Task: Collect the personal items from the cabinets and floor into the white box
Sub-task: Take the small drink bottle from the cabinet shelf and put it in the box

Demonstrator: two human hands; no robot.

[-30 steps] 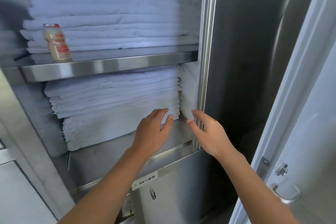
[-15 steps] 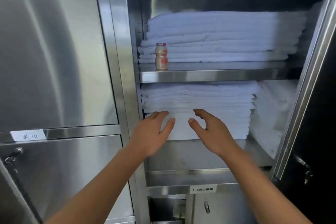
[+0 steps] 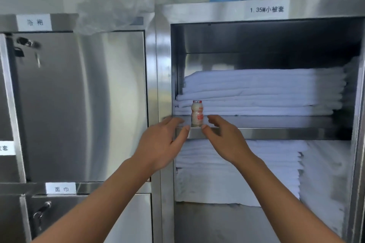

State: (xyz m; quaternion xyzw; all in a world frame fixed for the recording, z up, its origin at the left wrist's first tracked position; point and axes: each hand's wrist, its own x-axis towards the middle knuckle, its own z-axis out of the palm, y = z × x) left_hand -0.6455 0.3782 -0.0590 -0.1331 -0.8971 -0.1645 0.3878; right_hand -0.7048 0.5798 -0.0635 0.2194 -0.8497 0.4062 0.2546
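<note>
Bottle [image 3: 197, 113] standing upright on shelf edge [image 3: 276, 133], sitting between both open, empty hands; right hand [image 3: 223, 138] and left hand [image 3: 162, 144] flanking it about equally near.

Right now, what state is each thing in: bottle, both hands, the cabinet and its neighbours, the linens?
Bottle: upright on the upper shelf's front edge, capped, not yet held.
Left hand: open, empty, just left of the bottle.
Right hand: open, empty, just right of the bottle.
Right cabinet: open, interior exposed.
Left doors: shut, keys in the locks.
Linens: folded, stacked on both shelves.
</note>
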